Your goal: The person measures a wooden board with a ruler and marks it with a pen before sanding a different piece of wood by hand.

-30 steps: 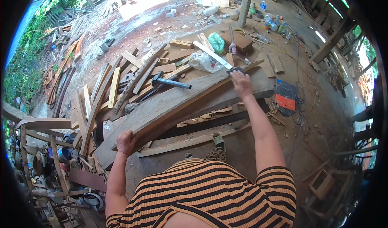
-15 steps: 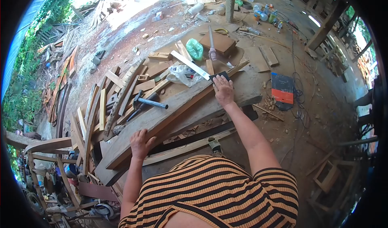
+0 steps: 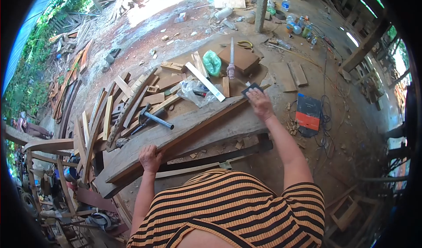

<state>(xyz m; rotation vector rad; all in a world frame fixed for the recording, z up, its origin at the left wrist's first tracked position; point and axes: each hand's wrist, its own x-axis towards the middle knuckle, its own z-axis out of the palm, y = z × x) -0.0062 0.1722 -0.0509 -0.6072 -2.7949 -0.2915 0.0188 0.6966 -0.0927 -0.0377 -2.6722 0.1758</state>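
Note:
A long wooden beam [image 3: 189, 125] lies slantwise in front of me, on top of a wider wooden slab [image 3: 220, 136]. My left hand [image 3: 150, 158] is closed over the beam's near edge toward its left part, thumb against the side. Near the beam's far right end, my right hand [image 3: 260, 102] presses a black piece of sandpaper [image 3: 252, 89] flat on the wood. The fingers cover part of the sandpaper. A hammer-like tool with a metal pipe handle [image 3: 159, 120] rests just beyond the beam, and a white strip [image 3: 205, 82] lies left of my right hand.
Wood offcuts [image 3: 132, 96] are heaped beyond the beam on the left. A clear plastic bag [image 3: 198, 92], a green bag [image 3: 212, 63] and a brown block [image 3: 239, 59] lie past it. At the right are a black-and-red sheet [image 3: 307, 115], cables [image 3: 326, 105] and a post [image 3: 262, 8].
My right hand has slid the sandpaper farther along the beam toward its right end, away from the white strip. My left hand stays on the beam. The view has shifted slightly.

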